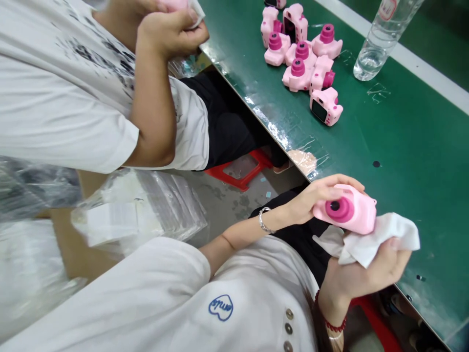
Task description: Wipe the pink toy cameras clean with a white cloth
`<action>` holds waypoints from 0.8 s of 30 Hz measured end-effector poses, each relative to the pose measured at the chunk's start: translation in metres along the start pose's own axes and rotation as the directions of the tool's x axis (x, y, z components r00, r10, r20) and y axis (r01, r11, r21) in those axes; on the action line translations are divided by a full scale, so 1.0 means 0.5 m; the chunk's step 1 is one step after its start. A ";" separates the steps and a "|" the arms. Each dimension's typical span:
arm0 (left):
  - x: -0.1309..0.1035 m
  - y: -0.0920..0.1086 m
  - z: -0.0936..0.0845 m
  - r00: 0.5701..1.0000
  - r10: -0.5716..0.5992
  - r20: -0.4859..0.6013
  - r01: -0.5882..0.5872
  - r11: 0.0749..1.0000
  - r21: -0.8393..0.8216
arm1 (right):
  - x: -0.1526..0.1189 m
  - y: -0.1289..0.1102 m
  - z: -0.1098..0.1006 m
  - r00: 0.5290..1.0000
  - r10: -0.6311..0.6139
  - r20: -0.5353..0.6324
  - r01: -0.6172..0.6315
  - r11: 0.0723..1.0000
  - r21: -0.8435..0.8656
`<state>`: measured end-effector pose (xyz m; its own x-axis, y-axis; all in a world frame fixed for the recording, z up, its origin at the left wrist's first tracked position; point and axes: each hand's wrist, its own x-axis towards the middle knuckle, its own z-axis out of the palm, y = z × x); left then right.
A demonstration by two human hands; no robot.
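Observation:
A pink toy camera (361, 208) with a magenta lens is held in my left hand (311, 198), its fingers along one end and the top edge. The lens faces back towards me. My right hand (370, 276) is closed on a crumpled white cloth (388, 234), which touches the camera's lower right end. Both hands are over the near edge of the green table (406, 161). Several similar pink cameras (298, 73) stand and lie in a group farther along the table; one nearer camera (326, 106) shows its dark screen.
A clear bottle (381, 44) stands beyond the cameras. To my left, a co-worker's hands (172, 29) hold something pink and a white cloth. A red stool (242, 171) and plastic-wrapped boxes (139, 210) are below. Tape and small dark bits lie on the table.

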<state>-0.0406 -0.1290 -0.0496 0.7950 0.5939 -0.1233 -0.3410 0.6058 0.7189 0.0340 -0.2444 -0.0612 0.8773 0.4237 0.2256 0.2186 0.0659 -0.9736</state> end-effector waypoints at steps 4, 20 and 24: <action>-0.041 0.045 0.010 0.982 -0.130 0.133 0.087 0.953 0.290 | 0.018 -0.027 0.049 0.950 0.196 -0.241 -0.168 0.977 0.132; -0.027 0.054 0.030 0.996 -0.023 0.083 -0.019 0.876 0.482 | 0.035 -0.033 0.046 0.943 0.323 -0.084 -0.311 0.941 0.131; -0.026 0.053 0.026 0.995 -0.045 0.085 -0.002 0.874 0.486 | 0.034 -0.037 0.049 0.921 0.381 -0.074 -0.363 0.913 0.183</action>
<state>-0.0534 -0.1275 -0.0203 0.8495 0.5186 -0.0970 -0.0557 0.2710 0.9610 0.0344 -0.2161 -0.0404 0.9233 0.3488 -0.1608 -0.1974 0.0718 -0.9777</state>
